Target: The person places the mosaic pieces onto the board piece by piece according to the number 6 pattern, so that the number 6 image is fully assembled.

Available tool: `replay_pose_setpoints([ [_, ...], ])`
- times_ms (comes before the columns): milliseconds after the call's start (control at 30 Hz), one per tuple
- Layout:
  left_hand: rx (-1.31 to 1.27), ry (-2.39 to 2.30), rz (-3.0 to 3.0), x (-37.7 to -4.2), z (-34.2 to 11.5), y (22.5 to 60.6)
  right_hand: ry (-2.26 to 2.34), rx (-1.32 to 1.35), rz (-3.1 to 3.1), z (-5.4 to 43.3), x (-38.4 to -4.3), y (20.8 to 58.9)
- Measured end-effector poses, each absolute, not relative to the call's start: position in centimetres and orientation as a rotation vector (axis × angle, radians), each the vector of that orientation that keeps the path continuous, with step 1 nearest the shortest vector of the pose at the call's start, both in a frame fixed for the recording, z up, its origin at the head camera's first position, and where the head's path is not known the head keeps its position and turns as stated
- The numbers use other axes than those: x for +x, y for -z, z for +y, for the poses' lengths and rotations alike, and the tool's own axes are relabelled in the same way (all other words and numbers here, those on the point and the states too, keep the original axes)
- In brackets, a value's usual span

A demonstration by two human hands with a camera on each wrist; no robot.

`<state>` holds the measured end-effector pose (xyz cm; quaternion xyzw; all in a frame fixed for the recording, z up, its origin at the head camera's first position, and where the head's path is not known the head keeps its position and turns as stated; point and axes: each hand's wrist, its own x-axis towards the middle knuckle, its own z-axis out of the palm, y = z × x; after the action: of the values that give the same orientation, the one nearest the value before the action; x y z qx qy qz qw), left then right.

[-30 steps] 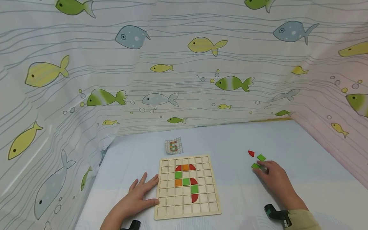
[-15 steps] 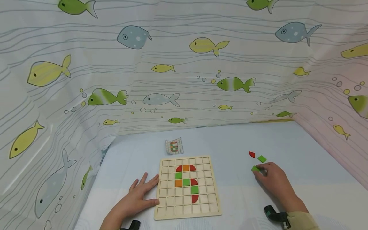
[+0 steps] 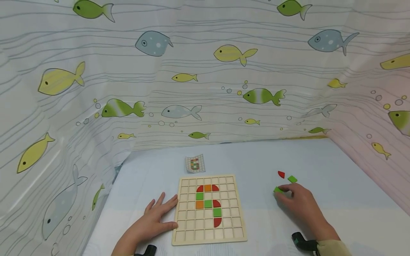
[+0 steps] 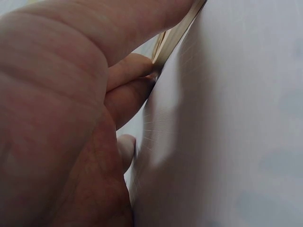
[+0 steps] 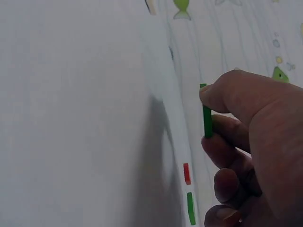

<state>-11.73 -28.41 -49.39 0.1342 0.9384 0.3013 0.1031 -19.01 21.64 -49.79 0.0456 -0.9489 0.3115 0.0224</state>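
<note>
My right hand [image 3: 298,202] pinches a green square tile [image 5: 207,111] between thumb and fingers; in the right wrist view the tile is held up off the table. My left hand [image 3: 153,218] lies with fingers spread, thumb and fingertips at the left edge of a wooden grid board [image 3: 189,234]. Red quarter-round, orange and green square tiles sit in the board's cells. In the left wrist view, fingers [image 4: 130,71] touch the board's side [image 4: 175,35]. Just behind the right hand lie a red quarter-round tile [image 3: 281,174] and another green tile [image 3: 292,179].
Behind the board lies a small paper card [image 3: 194,164] printed with a coloured grid pattern. A pale cloth covers the table [image 3: 256,156], and a fish-print curtain [image 3: 205,78] hangs around its back and sides.
My right hand has picked up the green tile from beside the other loose tiles and moved slightly left and nearer with it. The left hand stays at the board's edge.
</note>
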Motion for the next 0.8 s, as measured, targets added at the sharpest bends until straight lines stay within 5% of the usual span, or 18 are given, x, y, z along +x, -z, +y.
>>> replay_pose_setpoints([
  [800,0.367,-0.888,2.769,-11.9,-28.3,49.4,-0.958,0.697,-2.844,13.2,-16.8,49.1],
])
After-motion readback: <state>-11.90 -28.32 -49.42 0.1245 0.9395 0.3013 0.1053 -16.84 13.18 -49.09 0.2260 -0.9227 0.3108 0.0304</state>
